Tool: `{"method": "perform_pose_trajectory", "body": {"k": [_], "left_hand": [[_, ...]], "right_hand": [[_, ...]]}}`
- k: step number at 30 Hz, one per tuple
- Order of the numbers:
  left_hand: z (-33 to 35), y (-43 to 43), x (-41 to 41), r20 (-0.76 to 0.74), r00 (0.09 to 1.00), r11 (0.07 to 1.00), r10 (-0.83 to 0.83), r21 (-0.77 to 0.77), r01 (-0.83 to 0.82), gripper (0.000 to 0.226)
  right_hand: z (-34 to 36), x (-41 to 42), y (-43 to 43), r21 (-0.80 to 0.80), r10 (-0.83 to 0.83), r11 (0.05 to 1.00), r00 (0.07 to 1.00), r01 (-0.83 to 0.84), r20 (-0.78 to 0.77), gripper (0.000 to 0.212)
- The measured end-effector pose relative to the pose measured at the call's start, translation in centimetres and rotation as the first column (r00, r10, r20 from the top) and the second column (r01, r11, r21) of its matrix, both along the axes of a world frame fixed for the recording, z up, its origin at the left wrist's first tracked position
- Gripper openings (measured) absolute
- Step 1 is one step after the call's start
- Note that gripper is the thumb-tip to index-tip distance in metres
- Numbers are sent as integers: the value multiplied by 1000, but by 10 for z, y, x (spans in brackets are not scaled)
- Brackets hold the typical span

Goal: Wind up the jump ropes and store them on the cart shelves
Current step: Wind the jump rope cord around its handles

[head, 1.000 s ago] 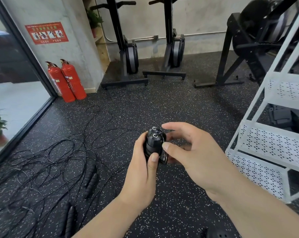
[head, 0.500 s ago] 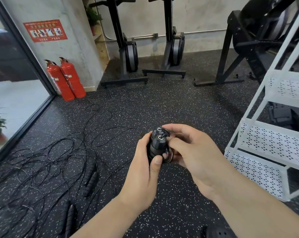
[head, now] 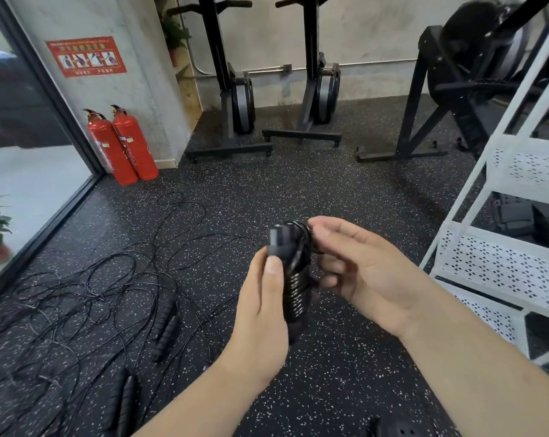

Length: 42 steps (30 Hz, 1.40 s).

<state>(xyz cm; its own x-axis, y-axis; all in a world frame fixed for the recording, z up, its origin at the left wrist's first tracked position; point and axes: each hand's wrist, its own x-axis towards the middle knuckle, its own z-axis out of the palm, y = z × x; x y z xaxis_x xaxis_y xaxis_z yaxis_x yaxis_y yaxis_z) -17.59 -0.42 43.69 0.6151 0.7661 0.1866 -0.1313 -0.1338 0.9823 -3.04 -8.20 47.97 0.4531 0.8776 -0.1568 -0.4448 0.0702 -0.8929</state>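
1. Your left hand (head: 260, 313) grips the wound jump rope (head: 295, 288) in front of you. The thumb is laid up its near side and the fingers are wrapped round behind.
2. The bundle's long axis runs from your left palm up and away from you. Tight coils of cord ring its middle and lower part.
3. Your right hand (head: 371, 272) sits just right of the bundle with its fingers curled, pinching the last loop of cord at the far end. I cannot tell whether that loop is tucked in.
4. The cart (head: 500, 266) stands at the right, nearer your right hand than your left. The bundle is left of its perforated shelves and well apart from them.
5. In my judgement the winding is almost done. Secure the loop, then carry the bundle rightward, long axis along the shelf. If you slacken your left grip, the coils may spring loose.
6. The loose ropes (head: 87, 288) lie tangled on the floor at the left, not yet wound.
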Motion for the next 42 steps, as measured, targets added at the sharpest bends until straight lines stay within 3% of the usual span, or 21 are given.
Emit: {"method": "perform_pose_trajectory", "body": {"k": [3,4,6,8,9,10,12,13,14,15,17,18,20,23,25,27,29,31,34,39,42], "left_hand": [[13,8,3,83,995,948,48,-319,-19,49],[13,16,4,48,996,942,81,-331,-61,47],[7,34,4,-92,990,969,112,-212,-129,44],[-5,49,4,-212,967,989,142,-20,-150,39],[-12,55,3,-258,953,987,158,62,-147,37],[-17,58,2,-295,943,986,156,104,-131,36],[-20,60,0,-331,933,986,141,126,-105,37],[-17,59,-2,-325,937,989,127,113,-94,38],[-13,57,-4,-300,949,995,97,54,-85,40],[-7,56,-5,-265,963,998,40,-45,-54,43],[2,50,-7,-171,979,973,-110,-218,71,51],[6,44,-6,-111,979,952,-173,-272,137,55],[8,32,-3,-4,973,909,-231,-358,214,62],[3,27,4,37,982,889,-185,-420,183,67],[0,30,6,-32,989,902,-145,-415,119,62],[-3,31,10,-93,986,925,-140,-368,97,43],[-2,29,15,-119,977,954,-176,-266,139,32],[-1,27,21,-154,968,973,-200,-149,177,37],[-3,22,32,-191,973,991,-128,24,135,42],[-4,18,45,-289,944,972,-157,125,200,64],[-4,10,53,-374,914,961,-160,154,231,78]], "right_hand": [[-3,-1,3,41,24,999,984,-17,-177,10],[-4,-6,4,4,10,1000,995,-10,-101,8],[-3,-24,2,-119,-41,989,933,89,358,6],[-5,-44,2,-99,-34,975,566,201,823,13],[-4,-53,2,-78,-7,978,404,195,915,16],[-3,-62,1,-82,22,980,305,184,952,18],[-1,-68,-1,-110,71,980,224,165,972,19],[-1,-64,-1,-118,76,979,240,166,968,18],[0,-57,-1,-131,63,974,337,182,939,17],[0,-44,1,-133,-4,967,532,218,847,17],[-2,-15,6,-152,-199,952,916,265,349,16],[-4,-5,8,-159,-241,954,966,253,89,17],[-11,4,15,-141,-229,968,964,210,-138,18],[-20,-1,19,-84,-244,968,963,236,-110,15],[-26,-4,16,-159,-313,924,927,347,207,17],[-27,-9,10,-213,-248,876,782,433,572,26],[-23,-16,7,-213,-122,907,709,365,695,38],[-23,-23,8,-206,-54,944,735,259,676,40],[-31,-21,10,-168,-122,942,764,290,633,34],[-25,-13,5,-164,-280,924,902,347,328,28],[-25,-7,0,-213,-315,899,904,382,290,37]]}}
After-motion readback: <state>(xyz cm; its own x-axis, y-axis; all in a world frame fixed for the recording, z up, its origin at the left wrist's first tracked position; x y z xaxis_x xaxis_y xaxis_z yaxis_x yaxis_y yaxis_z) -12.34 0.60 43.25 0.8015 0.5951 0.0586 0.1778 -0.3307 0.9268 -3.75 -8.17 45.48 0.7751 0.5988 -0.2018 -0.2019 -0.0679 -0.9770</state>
